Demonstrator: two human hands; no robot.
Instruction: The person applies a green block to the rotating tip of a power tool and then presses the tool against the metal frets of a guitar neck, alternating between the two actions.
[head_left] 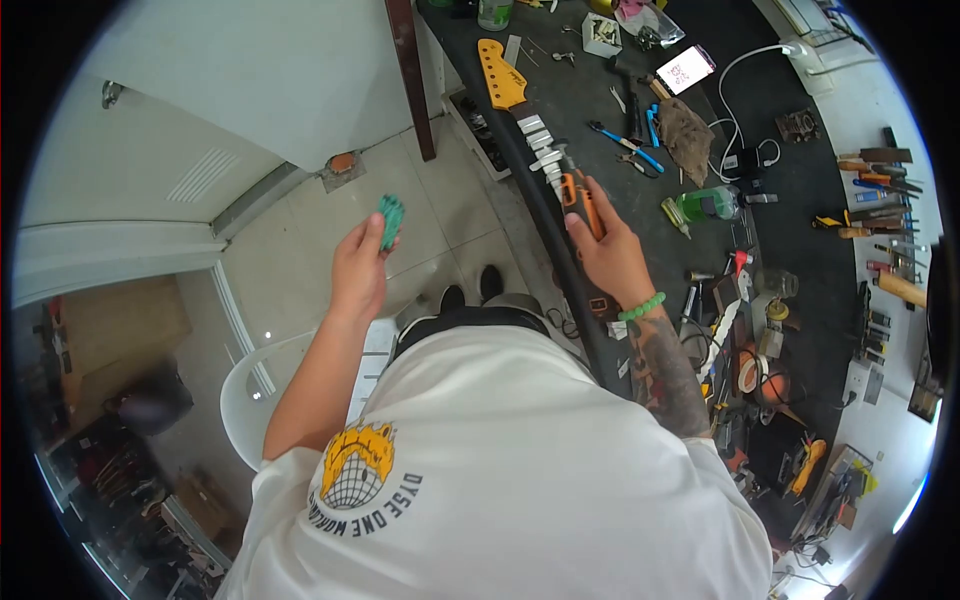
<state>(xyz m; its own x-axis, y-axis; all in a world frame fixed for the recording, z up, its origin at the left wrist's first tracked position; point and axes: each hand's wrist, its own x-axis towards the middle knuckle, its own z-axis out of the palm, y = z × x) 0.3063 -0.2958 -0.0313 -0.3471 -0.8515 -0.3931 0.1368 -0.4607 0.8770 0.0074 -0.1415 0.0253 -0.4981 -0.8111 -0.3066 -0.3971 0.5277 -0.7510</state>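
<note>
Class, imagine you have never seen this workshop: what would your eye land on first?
Probably the yellow guitar neck lying along the dark bench's near edge. The right hand grips an orange tool beside it, while the left hand holds a small green pad up over the floor.

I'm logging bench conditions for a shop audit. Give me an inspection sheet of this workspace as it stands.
Surface: dark workbench, crowded along its far and right parts.
Job's things: guitar neck with yellow headstock lies along the bench edge; orange-handled tool over it; green pad.
Clutter: blue-handled pliers, green bottle, brown rag, phone, hand tools at right.
Grippers: left hand holds the green pad up over the floor; right hand grips the orange-handled tool.
Cables: white cable loops across the bench to a plug.
Surroundings: tiled floor, white chair, shelves at lower left.
</note>
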